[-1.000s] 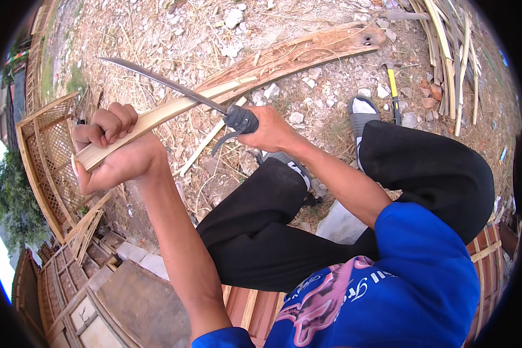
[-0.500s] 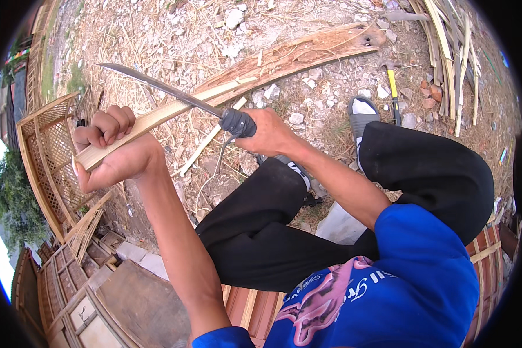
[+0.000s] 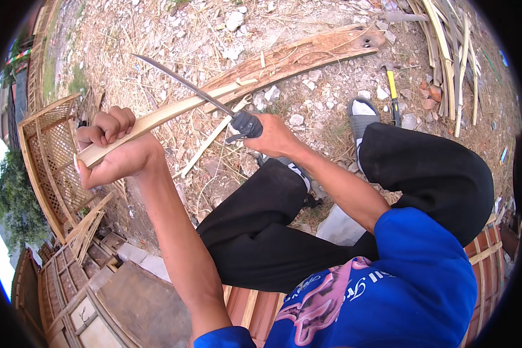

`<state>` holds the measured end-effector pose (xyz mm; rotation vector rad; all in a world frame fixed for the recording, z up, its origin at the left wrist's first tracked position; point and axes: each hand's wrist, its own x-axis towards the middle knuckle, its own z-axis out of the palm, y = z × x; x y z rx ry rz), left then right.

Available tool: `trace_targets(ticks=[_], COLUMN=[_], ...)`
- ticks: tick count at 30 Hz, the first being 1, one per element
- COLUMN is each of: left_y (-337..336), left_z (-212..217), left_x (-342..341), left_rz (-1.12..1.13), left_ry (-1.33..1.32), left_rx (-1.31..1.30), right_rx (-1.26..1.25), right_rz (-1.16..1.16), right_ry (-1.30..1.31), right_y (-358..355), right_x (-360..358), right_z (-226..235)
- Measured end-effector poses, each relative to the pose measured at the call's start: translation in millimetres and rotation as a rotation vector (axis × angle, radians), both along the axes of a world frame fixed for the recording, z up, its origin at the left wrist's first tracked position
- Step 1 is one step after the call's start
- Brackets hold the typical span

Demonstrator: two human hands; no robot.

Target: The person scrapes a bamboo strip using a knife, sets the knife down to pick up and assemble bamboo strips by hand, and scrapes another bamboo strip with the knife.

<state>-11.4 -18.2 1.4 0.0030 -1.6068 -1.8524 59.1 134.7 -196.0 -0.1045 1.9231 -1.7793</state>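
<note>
My left hand (image 3: 116, 148) is wrapped round the near end of a pale wooden strip (image 3: 177, 115), which slants away to the upper right. The strip's far end lies over a rough brown plank (image 3: 307, 49) on the ground. In my right hand (image 3: 272, 136) is a machete (image 3: 180, 78) with a dark wrapped handle. Its long blade crosses the strip towards its far part and points to the upper left. A thin curl of wood (image 3: 246, 83) stands at the strip's far end.
A hammer (image 3: 392, 93) with a yellow and black handle lies beyond my sandalled foot (image 3: 363, 119). Several long wood strips (image 3: 446, 55) are piled at the upper right. A lattice panel (image 3: 55, 162) stands at the left. Stones and shavings litter the ground; another thin strip (image 3: 206, 148) lies below the held one.
The machete has slid along the wooden strip, away from my left hand towards the far end. My left hand has barely moved.
</note>
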Motion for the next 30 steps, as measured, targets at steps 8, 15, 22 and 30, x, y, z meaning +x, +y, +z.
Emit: trace_targets(ticks=[8,15,22,30], left_y=[8,1,-1,1], left_z=[2,1,4,3], left_x=[0,0,-2,-2], left_rz=[0.057,0.052,0.119,0.09], left_ry=[-0.037,-0.015,-0.033,-0.033], left_rx=[0.008,0.005,-0.025,0.04], right_rx=[0.176,-0.198,-0.062,0.333], right_rz=[-0.019,-0.102,0.011,-0.003], right_ry=[-0.293,-0.753,0.124,-0.319], right_y=[32,8,4,48], right_x=[1,11,14,29], right_z=[-108,-79,-36,-152])
